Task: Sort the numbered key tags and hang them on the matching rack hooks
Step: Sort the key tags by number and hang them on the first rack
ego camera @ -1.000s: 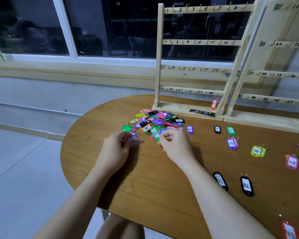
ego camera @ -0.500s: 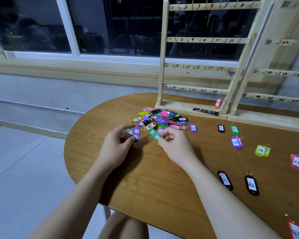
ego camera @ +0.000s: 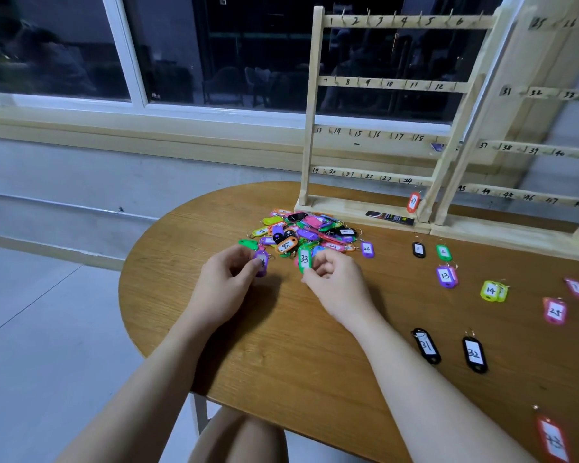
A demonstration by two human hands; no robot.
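Note:
A heap of coloured key tags (ego camera: 310,233) lies on the wooden table (ego camera: 281,345) in front of the left rack (ego camera: 381,85), whose hooks carry numbers 1 to 24. My left hand (ego camera: 226,284) pinches a purple tag (ego camera: 261,262) at the heap's near edge. My right hand (ego camera: 336,282) pinches a green tag marked 33 (ego camera: 304,259), held upright. An orange tag (ego camera: 413,202) hangs at the left rack's bottom right. A second rack (ego camera: 532,148) with numbers from 25 up stands to the right.
Sorted tags lie apart on the right: black 1 (ego camera: 418,249), green 2 (ego camera: 444,252), purple 13 (ego camera: 446,276), yellow 14 (ego camera: 492,290), pink 25 (ego camera: 555,311), black 31 (ego camera: 427,345) and 32 (ego camera: 474,354), red tag (ego camera: 553,439) at the near edge. A dark packet (ego camera: 389,217) rests on the rack base.
My left hand lifted the purple tag, turned it face up, then lowered it. The green 33 tag in my right hand now stands more upright. The view has shifted slightly.

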